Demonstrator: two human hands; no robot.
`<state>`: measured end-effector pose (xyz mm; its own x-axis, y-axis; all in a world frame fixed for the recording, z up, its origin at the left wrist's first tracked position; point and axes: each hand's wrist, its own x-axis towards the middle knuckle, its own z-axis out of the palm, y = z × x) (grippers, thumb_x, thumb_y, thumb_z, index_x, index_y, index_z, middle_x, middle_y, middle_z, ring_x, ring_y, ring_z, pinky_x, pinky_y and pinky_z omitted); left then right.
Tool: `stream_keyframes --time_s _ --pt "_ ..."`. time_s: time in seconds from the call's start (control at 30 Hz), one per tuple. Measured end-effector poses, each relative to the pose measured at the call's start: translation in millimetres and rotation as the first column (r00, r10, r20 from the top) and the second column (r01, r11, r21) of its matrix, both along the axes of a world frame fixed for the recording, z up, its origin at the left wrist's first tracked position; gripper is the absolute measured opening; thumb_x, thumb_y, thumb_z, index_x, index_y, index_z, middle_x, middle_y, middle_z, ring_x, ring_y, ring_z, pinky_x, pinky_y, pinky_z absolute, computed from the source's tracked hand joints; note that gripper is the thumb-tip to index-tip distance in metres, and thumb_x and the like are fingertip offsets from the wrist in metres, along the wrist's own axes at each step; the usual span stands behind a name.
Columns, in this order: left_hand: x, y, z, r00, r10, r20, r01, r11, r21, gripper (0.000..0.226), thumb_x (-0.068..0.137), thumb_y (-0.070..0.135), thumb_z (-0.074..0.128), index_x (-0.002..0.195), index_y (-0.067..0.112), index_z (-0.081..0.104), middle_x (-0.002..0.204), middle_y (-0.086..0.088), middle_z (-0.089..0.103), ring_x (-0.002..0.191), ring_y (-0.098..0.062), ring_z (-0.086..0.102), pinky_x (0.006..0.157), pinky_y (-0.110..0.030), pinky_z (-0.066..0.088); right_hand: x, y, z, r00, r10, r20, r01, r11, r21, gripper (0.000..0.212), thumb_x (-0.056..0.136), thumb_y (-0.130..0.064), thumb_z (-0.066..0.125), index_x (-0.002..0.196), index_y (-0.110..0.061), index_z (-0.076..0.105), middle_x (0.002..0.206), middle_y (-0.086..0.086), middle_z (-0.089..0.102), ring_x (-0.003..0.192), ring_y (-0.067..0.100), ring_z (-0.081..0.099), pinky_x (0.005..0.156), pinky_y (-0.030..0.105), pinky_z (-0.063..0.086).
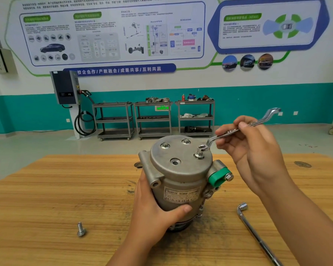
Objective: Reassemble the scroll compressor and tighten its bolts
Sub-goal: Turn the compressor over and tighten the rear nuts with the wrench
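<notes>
The grey scroll compressor (181, 175) stands upright on the wooden table (65, 189), with a round end cover on top and a green cap (218, 176) on its right side. My left hand (154, 214) grips its body from the near left. My right hand (252, 143) pinches a silver ring spanner (238, 128). The spanner's ring end (202, 147) sits just above the raised right-hand bolt (199, 154). Two more bolts (164, 145) sit in the cover's far side, and one bolt hole (175, 161) at the near side is empty.
A loose bolt (81, 229) lies on the table at the near left. An L-shaped socket wrench (258, 235) lies at the near right. Three metal shelf carts (154, 118) and a charging unit (65, 89) stand against the far wall.
</notes>
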<state>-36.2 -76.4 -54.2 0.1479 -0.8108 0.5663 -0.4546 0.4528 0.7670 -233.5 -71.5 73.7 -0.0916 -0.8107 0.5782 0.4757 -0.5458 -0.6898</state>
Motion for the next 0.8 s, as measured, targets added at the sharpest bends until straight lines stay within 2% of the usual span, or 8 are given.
stream_keyframes --time_s 0.1,0.2,0.33,0.4,0.53,0.6,0.67,0.8 --pt "-0.4 0.4 0.7 1.000 0.002 0.003 -0.002 1.000 -0.002 0.128 0.032 0.092 0.065 0.142 0.034 0.035 0.129 0.034 0.040 0.124 0.012 0.036 0.090 -0.008 0.033 -0.6 -7.1 -4.5 1.000 0.021 0.021 -0.022 0.999 0.050 0.021 0.100 0.000 0.026 0.090 -0.010 0.042 0.066 0.007 0.068 0.058 0.015 0.062 0.057 0.024 0.052" --pt "-0.8 0.9 1.5 1.000 -0.002 0.006 0.002 1.000 -0.007 0.128 0.033 0.092 0.065 0.142 0.033 0.034 0.129 0.036 0.039 0.124 0.011 0.036 0.091 -0.011 0.034 -1.4 -11.9 -8.3 1.000 -0.012 -0.017 0.013 0.999 0.049 0.022 0.101 -0.002 0.026 0.090 -0.013 0.042 0.068 0.004 0.069 0.065 0.012 0.064 0.060 0.023 0.052" --pt "-1.2 2.6 2.4 1.000 -0.001 0.009 0.001 1.000 0.002 0.129 0.033 0.091 0.065 0.142 0.030 0.035 0.131 0.027 0.042 0.124 0.008 0.038 0.094 -0.012 0.033 -1.1 -16.3 -14.4 0.999 0.018 -0.046 -0.014 0.996 0.093 0.023 0.101 -0.005 0.026 0.089 -0.016 0.042 0.071 0.002 0.069 0.073 0.011 0.065 0.070 0.028 0.046" --pt "-1.5 3.4 3.4 1.000 -0.005 0.010 0.005 1.000 0.003 0.129 0.033 0.090 0.065 0.143 0.030 0.034 0.132 0.026 0.042 0.124 0.007 0.038 0.096 -0.014 0.034 -1.0 -20.3 -17.9 0.999 0.030 -0.019 -0.027 0.989 0.143 0.023 0.101 -0.005 0.026 0.088 -0.016 0.043 0.071 0.002 0.070 0.072 0.010 0.065 0.073 0.031 0.042" --pt "-1.6 3.6 4.9 1.000 -0.008 0.007 0.008 1.000 -0.004 0.131 0.032 0.091 0.064 0.145 0.036 0.028 0.129 0.040 0.034 0.124 0.015 0.032 0.090 -0.004 0.031 3.7 -24.1 -27.1 0.992 0.041 0.116 -0.063 0.979 0.193 0.023 0.099 -0.006 0.028 0.086 -0.016 0.045 0.069 0.002 0.069 0.066 0.011 0.063 0.074 0.032 0.041" --pt "-1.4 3.2 4.4 1.000 -0.005 0.007 0.005 1.000 -0.001 0.131 0.032 0.092 0.063 0.145 0.035 0.029 0.129 0.040 0.033 0.124 0.015 0.032 0.089 -0.002 0.030 6.3 -22.5 -31.8 0.979 0.052 0.195 -0.085 0.982 0.166 0.023 0.097 -0.006 0.030 0.083 -0.016 0.045 0.068 0.003 0.068 0.065 0.013 0.062 0.074 0.032 0.043" --pt "-1.4 2.6 3.2 1.000 -0.003 0.003 0.003 1.000 0.005 0.131 0.032 0.091 0.064 0.144 0.033 0.031 0.131 0.032 0.039 0.124 0.009 0.037 0.091 -0.007 0.032 7.1 -19.6 -34.2 0.968 0.064 0.243 -0.095 0.989 0.116 0.023 0.094 -0.008 0.030 0.079 -0.014 0.046 0.063 0.003 0.066 0.064 0.014 0.062 0.069 0.028 0.047" --pt "-1.3 2.1 1.8 1.000 0.003 0.001 -0.003 1.000 0.008 0.129 0.033 0.090 0.065 0.143 0.031 0.034 0.132 0.022 0.045 0.124 0.003 0.041 0.096 -0.021 0.038 9.5 -12.9 -34.0 0.976 -0.025 0.215 0.028 1.000 -0.012 0.014 0.083 -0.017 0.037 0.074 -0.012 0.047 0.056 0.002 0.063 0.062 0.017 0.064 0.063 0.021 0.052"
